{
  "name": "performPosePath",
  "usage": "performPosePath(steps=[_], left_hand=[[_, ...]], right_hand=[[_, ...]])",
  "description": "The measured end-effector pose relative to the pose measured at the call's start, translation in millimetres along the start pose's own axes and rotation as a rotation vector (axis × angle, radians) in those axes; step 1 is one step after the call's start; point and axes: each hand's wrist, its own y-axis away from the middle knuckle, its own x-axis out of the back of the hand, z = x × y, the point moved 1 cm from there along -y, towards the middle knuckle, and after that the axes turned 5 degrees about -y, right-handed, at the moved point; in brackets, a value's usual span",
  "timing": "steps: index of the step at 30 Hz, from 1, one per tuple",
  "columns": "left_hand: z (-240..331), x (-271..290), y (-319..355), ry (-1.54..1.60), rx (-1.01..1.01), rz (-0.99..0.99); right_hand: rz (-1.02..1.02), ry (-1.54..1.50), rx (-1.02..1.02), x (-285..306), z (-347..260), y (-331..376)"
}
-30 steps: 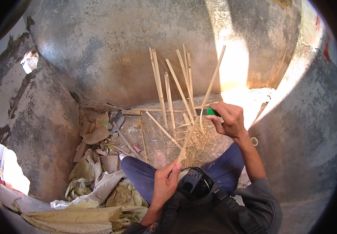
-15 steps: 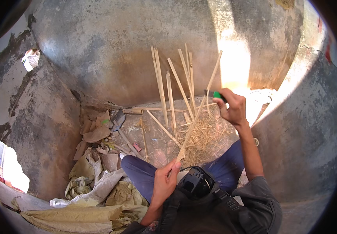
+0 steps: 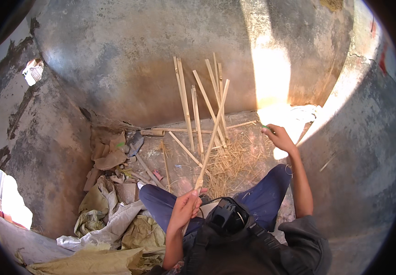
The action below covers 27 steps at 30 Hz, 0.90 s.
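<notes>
My left hand is closed round the lower part of a long pale bamboo strip. The strip slants up and away, its far end in front of the back wall. Out to the right, my right hand grips a small green-handled knife, apart from the strip; its blade is hard to make out against the bright patch. Several other bamboo strips lean on the back wall. Thin curly shavings lie heaped on the floor between my knees.
Concrete walls close in the space. Broken pieces and rubbish lie in the left corner, with crumpled sacks nearer me. Another strip lies along the wall's foot. A thin pale sliver shows before the right wall.
My right hand with the knife has moved down, away from the strip. The strip's far end has swung left and lower, and my left hand has shifted slightly left. A pale sliver now shows at right.
</notes>
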Motion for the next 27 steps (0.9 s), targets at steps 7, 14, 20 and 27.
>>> performPosePath(steps=[7,14,20,27], left_hand=[[24,-20,-9,-0.032,-0.039,0.024],[32,-38,-7,-0.123,-0.232,0.172],[50,-51,2,-0.509,-0.493,0.293],[34,-56,13,-0.405,-0.468,0.307]], right_hand=[[0.112,-0.304,0.31,-48,-108,67],[0.134,-0.044,0.713,-61,-166,96],[0.195,-0.025,0.791,-58,-170,98],[0.405,-0.035,0.589,-11,-153,69]])
